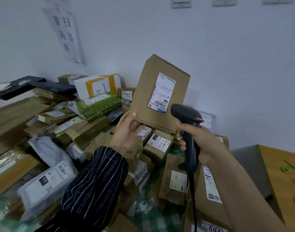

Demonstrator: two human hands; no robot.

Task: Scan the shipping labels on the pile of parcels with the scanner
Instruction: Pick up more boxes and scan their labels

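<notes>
— Where is the parcel?
— A brown box (153,91) stands upright above the pile of parcels (86,129), its shipping label (162,92) facing the camera. The left hand (126,131) has its grip clamped on the box's corner at 7 o'clock, with the thumb on the front face and the fingers underneath.
— And the scanner (187,118)?
— At 4 o'clock of the label, with its head just beside the box. The right hand (200,143) has its grip wrapped round the handle, and the cable (193,190) hangs down.
</notes>
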